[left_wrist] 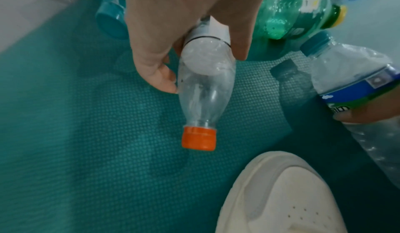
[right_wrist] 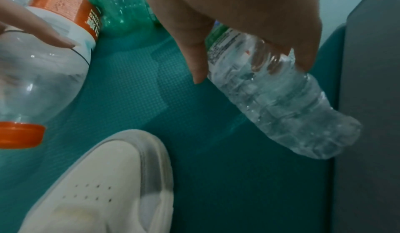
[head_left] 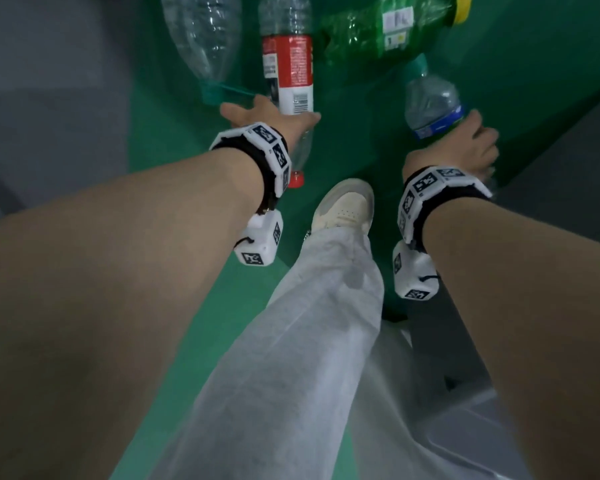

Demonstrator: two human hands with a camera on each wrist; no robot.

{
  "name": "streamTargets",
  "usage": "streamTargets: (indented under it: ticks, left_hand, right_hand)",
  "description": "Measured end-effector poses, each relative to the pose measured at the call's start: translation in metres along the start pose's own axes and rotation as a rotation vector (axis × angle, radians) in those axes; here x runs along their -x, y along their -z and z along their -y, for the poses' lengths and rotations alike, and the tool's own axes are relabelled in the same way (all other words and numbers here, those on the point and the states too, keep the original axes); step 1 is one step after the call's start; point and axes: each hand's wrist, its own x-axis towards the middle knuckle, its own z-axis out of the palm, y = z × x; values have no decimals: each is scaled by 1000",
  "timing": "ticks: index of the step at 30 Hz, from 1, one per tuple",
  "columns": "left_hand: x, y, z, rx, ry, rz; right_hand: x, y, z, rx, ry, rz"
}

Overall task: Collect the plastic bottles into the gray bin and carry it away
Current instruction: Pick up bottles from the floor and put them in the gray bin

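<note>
My left hand [head_left: 267, 116] [left_wrist: 201, 62] grips a clear bottle with a red and white label [head_left: 288, 64] [left_wrist: 205, 91] [right_wrist: 43, 65], its orange-red cap pointing down towards me. My right hand [head_left: 471, 143] [right_wrist: 251, 69] grips a crumpled clear bottle with a blue label [head_left: 430, 105] [left_wrist: 350, 69] [right_wrist: 281, 103], teal cap pointing away. A green bottle with a yellow cap [head_left: 378, 32] [left_wrist: 288, 14] and a clear bottle with a teal cap [head_left: 201, 32] [left_wrist: 110, 19] lie on the green mat beyond my hands. A grey bin wall [right_wrist: 372, 99] [head_left: 478, 420] stands at my right.
My pale shoe [head_left: 347, 206] [left_wrist: 281, 194] [right_wrist: 103, 185] stands on the green mat [head_left: 187, 140] between the two hands. Grey floor [head_left: 49, 81] borders the mat on the left. My light trouser leg fills the lower middle of the head view.
</note>
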Motion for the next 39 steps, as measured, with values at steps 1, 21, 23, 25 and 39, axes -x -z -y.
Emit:
streamTargets:
  ticks: [1, 21, 23, 25, 39]
  left_hand:
    - [-2, -2, -1, -5, -3, 2]
    - [152, 26, -6, 13, -317, 54]
    - [174, 32, -14, 24, -352, 45]
    - [196, 38, -26, 51, -379, 41]
    - [354, -10, -84, -83, -781, 154]
  right_hand:
    - [-7, -1, 1, 13, -16, 43]
    - [87, 138, -17, -435, 14, 312]
    - [99, 159, -27, -429, 53, 259]
    - [109, 180, -39, -448, 83, 253]
    - [138, 243, -197, -820, -141, 90]
